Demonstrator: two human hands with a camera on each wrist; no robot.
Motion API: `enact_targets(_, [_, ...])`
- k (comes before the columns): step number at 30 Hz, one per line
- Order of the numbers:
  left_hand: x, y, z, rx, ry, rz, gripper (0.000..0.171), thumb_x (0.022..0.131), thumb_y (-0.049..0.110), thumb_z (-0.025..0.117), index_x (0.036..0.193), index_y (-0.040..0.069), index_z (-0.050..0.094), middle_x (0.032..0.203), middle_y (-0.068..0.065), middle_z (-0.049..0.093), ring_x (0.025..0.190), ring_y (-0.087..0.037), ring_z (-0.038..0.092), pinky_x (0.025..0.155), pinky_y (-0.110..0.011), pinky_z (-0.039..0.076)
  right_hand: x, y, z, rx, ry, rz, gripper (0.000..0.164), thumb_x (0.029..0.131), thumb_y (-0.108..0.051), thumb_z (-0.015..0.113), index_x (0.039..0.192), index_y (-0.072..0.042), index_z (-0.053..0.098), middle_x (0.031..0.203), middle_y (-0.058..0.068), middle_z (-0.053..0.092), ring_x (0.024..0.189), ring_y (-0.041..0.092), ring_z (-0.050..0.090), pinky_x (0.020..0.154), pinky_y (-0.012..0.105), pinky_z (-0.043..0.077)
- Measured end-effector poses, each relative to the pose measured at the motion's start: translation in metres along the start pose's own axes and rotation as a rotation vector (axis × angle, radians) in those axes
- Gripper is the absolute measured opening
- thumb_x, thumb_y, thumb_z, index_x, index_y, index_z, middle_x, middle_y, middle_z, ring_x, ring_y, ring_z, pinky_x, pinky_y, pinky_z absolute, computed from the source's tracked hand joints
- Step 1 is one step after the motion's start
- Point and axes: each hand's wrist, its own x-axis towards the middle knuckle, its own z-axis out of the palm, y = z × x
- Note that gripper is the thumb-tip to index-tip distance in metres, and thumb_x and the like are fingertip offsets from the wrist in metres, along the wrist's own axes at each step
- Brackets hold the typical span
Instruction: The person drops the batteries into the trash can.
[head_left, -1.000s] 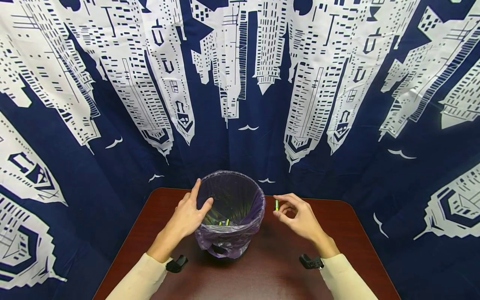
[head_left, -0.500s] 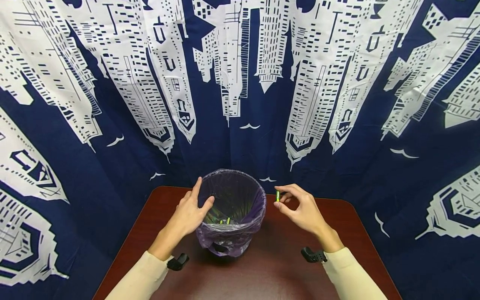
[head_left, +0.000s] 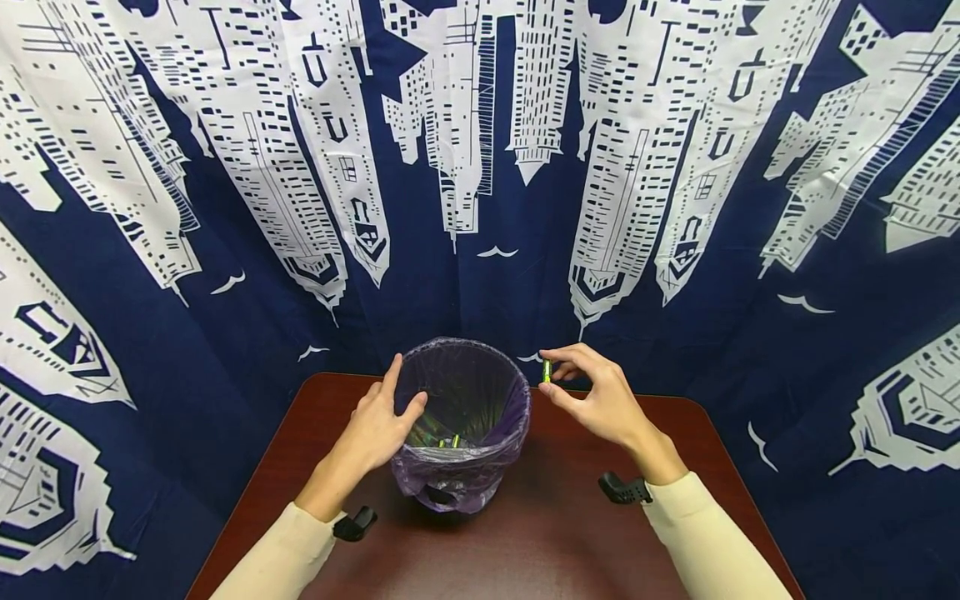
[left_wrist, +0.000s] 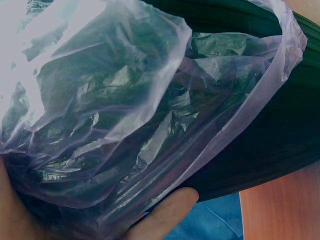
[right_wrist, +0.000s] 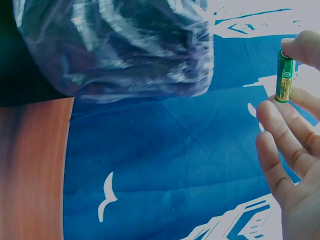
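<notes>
A small green and gold battery [right_wrist: 285,77] is pinched end to end between the thumb and a fingertip of my right hand [head_left: 606,400], in the air just right of the bin's rim. The other right fingers are loosely bent. My left hand [head_left: 371,429] rests at the left side of a trash bin [head_left: 465,471] lined with a translucent purple bag, its index finger and thumb spread and fairly straight. Down inside the bin, green batteries [head_left: 455,441] show past the front rim. The left wrist view has the crinkled bag [left_wrist: 115,100] filling most of it.
The bin stands on a reddish-brown table [head_left: 555,533], left of its middle. A dark blue curtain [head_left: 420,308] with white buildings hangs behind the table's far edge. Each wrist wears a black camera mount, such as the left mount [head_left: 356,525].
My right hand has risen with the battery, then shifted slightly left toward the bin's rim. The left hand and the bin stay in place.
</notes>
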Motion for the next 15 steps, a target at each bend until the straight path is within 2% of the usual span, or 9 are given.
enact_targets(3, [0.000, 0.000, 0.000, -0.004, 0.001, -0.002, 0.094, 0.117, 0.056, 0.059, 0.189, 0.018, 0.013, 0.166, -0.040, 0.054, 0.151, -0.064, 0.060, 0.126, -0.080, 0.048, 0.008, -0.005, 0.001, -0.017, -0.024, -0.022, 0.047, 0.094, -0.009, 0.096, 0.139, -0.014, 0.083, 0.127, 0.003, 0.084, 0.100, 0.028, 0.082, 0.095, 0.020, 0.064])
enact_targets(8, [0.000, -0.001, -0.001, -0.006, 0.001, 0.000, 0.093, 0.117, 0.056, 0.059, 0.189, 0.018, 0.014, 0.166, -0.040, 0.054, 0.151, -0.064, 0.060, 0.127, -0.080, 0.048, 0.024, -0.017, 0.002, -0.054, -0.059, -0.036, 0.047, 0.095, -0.016, 0.097, 0.140, -0.016, 0.083, 0.126, 0.001, 0.084, 0.102, 0.027, 0.080, 0.097, 0.032, 0.065])
enact_targets(12, [0.000, 0.000, -0.001, -0.011, 0.004, 0.002, 0.092, 0.118, 0.054, 0.060, 0.189, 0.018, 0.015, 0.167, -0.040, 0.054, 0.152, -0.064, 0.059, 0.127, -0.080, 0.047, 0.035, -0.024, 0.003, -0.088, -0.089, -0.052, 0.046, 0.096, -0.020, 0.096, 0.140, -0.017, 0.083, 0.127, -0.001, 0.084, 0.103, 0.023, 0.079, 0.099, 0.039, 0.067])
enact_targets(15, [-0.001, 0.000, -0.001, -0.011, 0.001, -0.002, 0.091, 0.118, 0.054, 0.060, 0.189, 0.018, 0.016, 0.168, -0.040, 0.054, 0.152, -0.064, 0.059, 0.127, -0.080, 0.047, 0.043, -0.029, 0.006, -0.101, -0.119, -0.078, 0.045, 0.097, -0.021, 0.096, 0.140, -0.016, 0.083, 0.131, 0.001, 0.084, 0.106, 0.018, 0.079, 0.101, 0.040, 0.067])
